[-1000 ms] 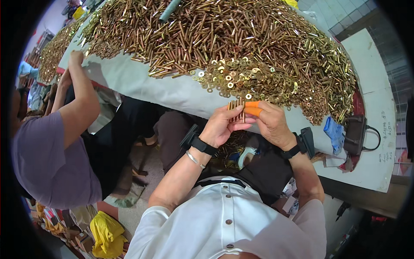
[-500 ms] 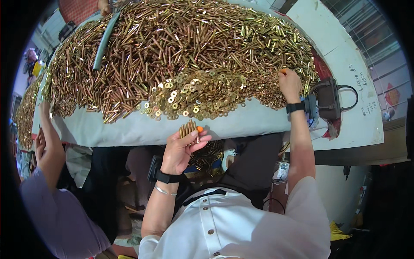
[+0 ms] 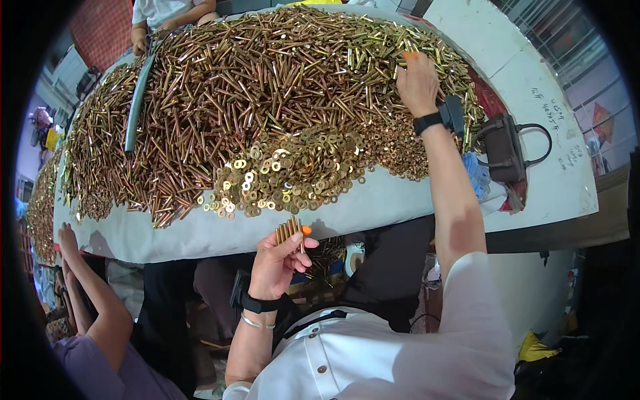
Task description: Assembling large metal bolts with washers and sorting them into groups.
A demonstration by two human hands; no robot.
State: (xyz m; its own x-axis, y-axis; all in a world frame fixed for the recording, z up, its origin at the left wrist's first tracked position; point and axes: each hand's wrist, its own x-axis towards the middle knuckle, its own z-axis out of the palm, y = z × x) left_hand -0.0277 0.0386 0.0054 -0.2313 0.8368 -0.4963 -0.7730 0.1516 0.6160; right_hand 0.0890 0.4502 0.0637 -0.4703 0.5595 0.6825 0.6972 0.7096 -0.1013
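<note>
My left hand (image 3: 273, 267) is closed around a row of several gold-coloured metal rods (image 3: 288, 232), held upright just off the table's near edge. An orange finger cover (image 3: 307, 230) shows beside them. My right hand (image 3: 419, 87) reaches over the far right of a big heap of similar rods (image 3: 267, 80), its fingers bent down to them. Another orange cover (image 3: 411, 56) shows at its fingertips; what they pinch, if anything, is hidden. Closer to me lie a pile of flat washers (image 3: 287, 170) and, right of it, a pile of small nuts (image 3: 397, 150).
The heaps lie on a pale cloth-covered table (image 3: 173, 237). A grey-green tube (image 3: 139, 107) lies across the rods. At right stand a dark handbag (image 3: 503, 148) and a white board (image 3: 567, 160). A co-worker's arm (image 3: 100, 293) is at left; another person (image 3: 163, 13) sits opposite.
My right hand has moved from the small nuts up and away from me onto the rods. My left hand still holds its row of rods. The view has shifted, showing more of the person opposite.
</note>
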